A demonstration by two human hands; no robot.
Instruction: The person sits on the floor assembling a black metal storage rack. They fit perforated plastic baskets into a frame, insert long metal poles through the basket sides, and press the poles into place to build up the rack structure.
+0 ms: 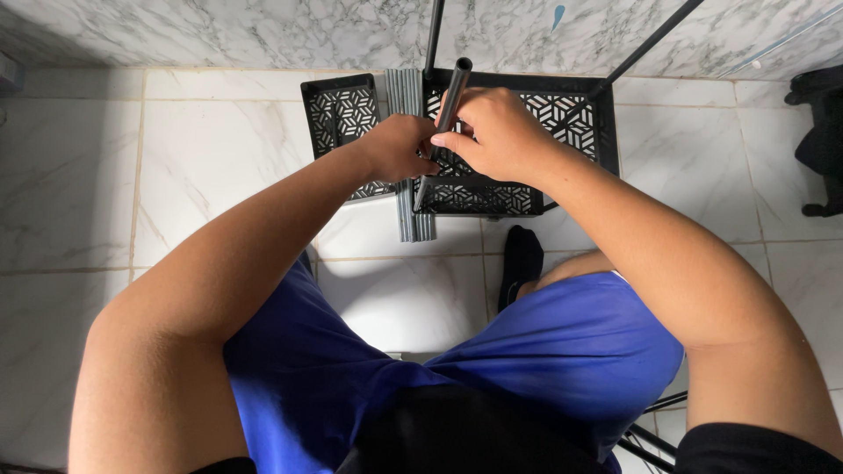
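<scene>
A white marble-look tiled floor (219, 158) fills most of the view, meeting a marble wall (263, 31) at the top. The person stands over it in blue shorts (562, 351), one dark-socked foot (522, 263) planted on the tiles just this side of the big shelf.

That big shelf (571, 123), a black plastic tray with a cut-out geometric pattern, lies on the floor against the wall. It serves as the landmark here. Just to its left lies a smaller black shelf (341, 114) of the same pattern. Between the two runs a bundle of grey tubes (406, 96), laid side by side and reaching from the wall edge down past the big shelf's near rim. Two thin dark poles (650, 42) rise from the big shelf's far side toward the wall.

Over the big shelf's left part, both hands meet on a single dark tube (454, 92), held tilted, its open end up near the shelf's far rim and its lower end near the near rim. The right hand (496, 132) wraps the tube's middle, fingers curled narrow around it, forefinger lying along it. The left hand (397, 147) closes on the tube just below, fist tight, its fingertips hidden behind the knuckles.
</scene>
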